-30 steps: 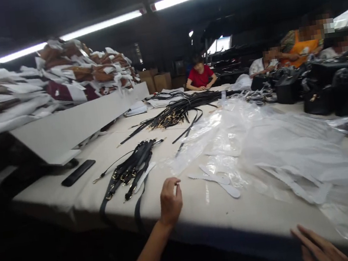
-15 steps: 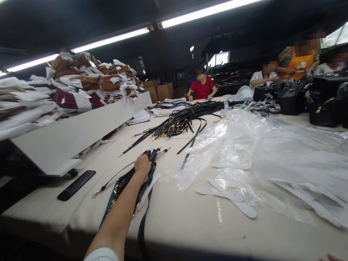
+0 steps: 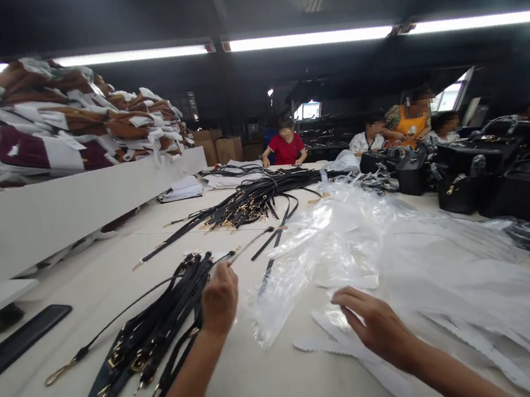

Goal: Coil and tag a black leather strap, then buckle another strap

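Note:
My left hand (image 3: 219,297) is closed at the right side of a bundle of black straps (image 3: 165,332) with gold buckles and clips. A thin strap (image 3: 253,244), black near its far end and tipped with a gold clip, sticks out from its fingers to the right. A thin black cord strap (image 3: 128,311) with a gold hook lies left of the bundle. My right hand (image 3: 376,324) hovers with fingers apart, nothing visible in them. Below it lie white wavy-edged strips (image 3: 333,344), and clear plastic bags (image 3: 314,237) spread beyond.
A bigger heap of black straps (image 3: 246,201) lies farther back. A dark flat case (image 3: 20,341) is at left, under a white shelf (image 3: 76,217) stacked with wrapped brown and maroon pieces. Black handbags (image 3: 464,192) stand at right. Several people sit or stand across the table.
My left hand has lifted from atop the strap bundle to its right side, a thin strap in its fingers. My right hand has come in from the lower edge. The view has shifted.

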### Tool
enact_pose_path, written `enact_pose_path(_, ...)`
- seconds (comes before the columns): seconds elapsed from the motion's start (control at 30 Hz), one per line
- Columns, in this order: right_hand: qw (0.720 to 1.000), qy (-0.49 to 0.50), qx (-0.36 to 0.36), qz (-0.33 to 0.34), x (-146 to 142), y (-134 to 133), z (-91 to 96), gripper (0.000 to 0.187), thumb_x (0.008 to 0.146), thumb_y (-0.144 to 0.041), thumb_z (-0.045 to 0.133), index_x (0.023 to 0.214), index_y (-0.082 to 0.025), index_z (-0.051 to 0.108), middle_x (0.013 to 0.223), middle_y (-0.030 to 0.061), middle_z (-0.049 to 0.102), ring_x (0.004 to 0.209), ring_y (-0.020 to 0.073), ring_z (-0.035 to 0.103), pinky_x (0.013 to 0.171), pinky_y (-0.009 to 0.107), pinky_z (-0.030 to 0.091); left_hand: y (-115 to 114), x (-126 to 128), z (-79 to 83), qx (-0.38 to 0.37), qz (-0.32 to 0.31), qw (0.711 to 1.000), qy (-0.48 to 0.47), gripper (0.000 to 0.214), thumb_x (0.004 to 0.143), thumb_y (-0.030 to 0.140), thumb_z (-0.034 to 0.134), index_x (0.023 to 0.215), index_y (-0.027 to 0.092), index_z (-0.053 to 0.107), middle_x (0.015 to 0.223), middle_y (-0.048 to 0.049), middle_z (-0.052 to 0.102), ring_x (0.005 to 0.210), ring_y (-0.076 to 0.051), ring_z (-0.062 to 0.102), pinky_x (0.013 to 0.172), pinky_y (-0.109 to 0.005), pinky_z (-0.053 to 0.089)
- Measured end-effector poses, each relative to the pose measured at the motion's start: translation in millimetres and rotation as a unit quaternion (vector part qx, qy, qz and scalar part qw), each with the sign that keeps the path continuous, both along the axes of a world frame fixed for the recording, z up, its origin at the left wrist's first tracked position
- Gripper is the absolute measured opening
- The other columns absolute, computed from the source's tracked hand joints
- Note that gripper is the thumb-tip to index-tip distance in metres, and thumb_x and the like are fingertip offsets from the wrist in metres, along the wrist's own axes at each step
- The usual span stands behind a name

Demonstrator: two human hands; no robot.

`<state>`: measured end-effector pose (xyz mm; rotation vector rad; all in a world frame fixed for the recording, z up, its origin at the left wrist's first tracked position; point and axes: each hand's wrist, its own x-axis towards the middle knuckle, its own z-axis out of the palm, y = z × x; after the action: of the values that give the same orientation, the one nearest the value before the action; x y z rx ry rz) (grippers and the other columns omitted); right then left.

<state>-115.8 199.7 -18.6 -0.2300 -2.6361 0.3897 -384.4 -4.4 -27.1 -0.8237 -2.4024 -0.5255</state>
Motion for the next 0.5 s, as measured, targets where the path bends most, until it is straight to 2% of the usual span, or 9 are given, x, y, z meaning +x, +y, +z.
enact_pose_path(0.07,0.998,-0.064,-0.007,0.003,-71,14,0.6,0.03,0.092,-0.016,0.044,0.116,-0.022,0.062,0.117,0.0074,0.066,0.099,0.0214,0.066,0.086,0.035,0.054,11,24,-15.6,0.009,-0.077,0.997,0.028,0.023,0.098,0.019,0.034,0.114,0.015,0.05,0.086,-0.0062,0.068,0.075,-0.018,0.068,0.069,-0.028,0.052)
enact_pose_path(0.1,0.998,-0.068,-0.002,-0.003,-105,23,-1.8,0.03,0.091,-0.016,0.046,0.117,-0.02,0.062,0.116,0.0084,0.067,0.097,0.0221,0.066,0.087,0.036,0.054,15,33,-23.8,0.029,-0.142,0.988,0.06,0.024,0.096,0.014,0.034,0.115,0.015,0.049,0.087,-0.0064,0.068,0.074,-0.018,0.068,0.068,-0.029,0.052)
enact_pose_path(0.2,0.997,-0.071,0.009,-0.016,-197,47,-13.0,0.03,0.093,-0.019,0.048,0.118,-0.02,0.062,0.117,0.0075,0.065,0.098,0.021,0.065,0.087,0.033,0.053,22,48,-43.7,0.046,-0.214,0.971,0.099,0.025,0.09,0.007,0.037,0.11,0.017,0.05,0.084,-0.0057,0.066,0.073,-0.02,0.067,0.065,-0.032,0.052)
enact_pose_path(0.33,0.995,-0.078,0.015,-0.053,-294,70,-26.5,0.031,0.095,-0.021,0.046,0.122,-0.015,0.06,0.118,0.0107,0.064,0.097,0.0204,0.065,0.086,0.033,0.053,24,44,-59.2,0.001,-0.232,0.971,0.064,0.021,0.078,0.004,0.045,0.086,0.022,0.05,0.072,-0.0019,0.061,0.062,-0.021,0.063,0.055,-0.032,0.048)
enact_pose_path(0.43,0.995,-0.081,0.031,-0.056,-353,78,-31.1,0.039,0.095,-0.019,0.047,0.134,-0.015,0.048,0.131,0.0135,0.057,0.109,0.0226,0.061,0.093,0.038,0.05,28,39,-71.7,-0.032,-0.256,0.965,0.043,0.026,0.067,0.001,0.051,0.077,0.024,0.047,0.067,0.0006,0.059,0.056,-0.019,0.059,0.05,-0.031,0.042)
enact_pose_path(0.5,0.995,-0.08,0.048,-0.043,-390,78,-31.9,0.046,0.096,-0.015,0.045,0.141,-0.017,0.04,0.142,0.0143,0.047,0.119,0.0242,0.054,0.099,0.04,0.047,31,39,-80.9,-0.026,-0.243,0.968,0.063,0.028,0.065,-0.001,0.053,0.076,0.024,0.046,0.064,0.0014,0.058,0.053,-0.018,0.058,0.048,-0.031,0.038)
